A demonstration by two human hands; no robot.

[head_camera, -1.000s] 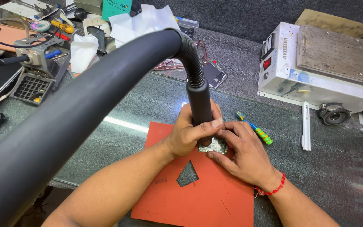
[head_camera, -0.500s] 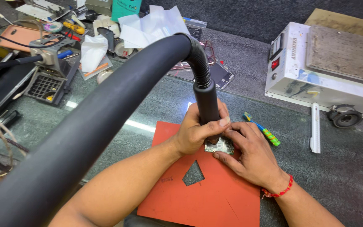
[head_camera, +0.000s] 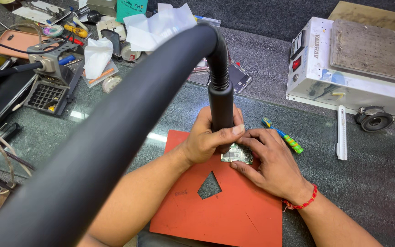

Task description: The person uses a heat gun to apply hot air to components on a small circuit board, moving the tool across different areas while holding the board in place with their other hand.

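My left hand (head_camera: 209, 137) is wrapped around the black handle of a hot-air tool (head_camera: 220, 103), held upright with its thick black hose (head_camera: 129, 119) arching back toward me. The nozzle tip is hidden behind my fingers. Under it lies a small green circuit board (head_camera: 237, 154) on a red-orange mat (head_camera: 225, 206). My right hand (head_camera: 270, 162) rests on the mat with its fingers pressing on the board's right and near edges. A red thread band circles my right wrist.
A toothbrush with a green handle (head_camera: 289, 139) lies just right of my hands. A white box-shaped machine (head_camera: 344, 68) stands at the back right, a white strip (head_camera: 341, 132) in front of it. Tools, tissue paper (head_camera: 97, 55) and a metal stand (head_camera: 51, 68) crowd the left.
Both hands keep their hold on the tool and the board. The view has shifted slightly; the hands and mat sit a little further right in the picture.
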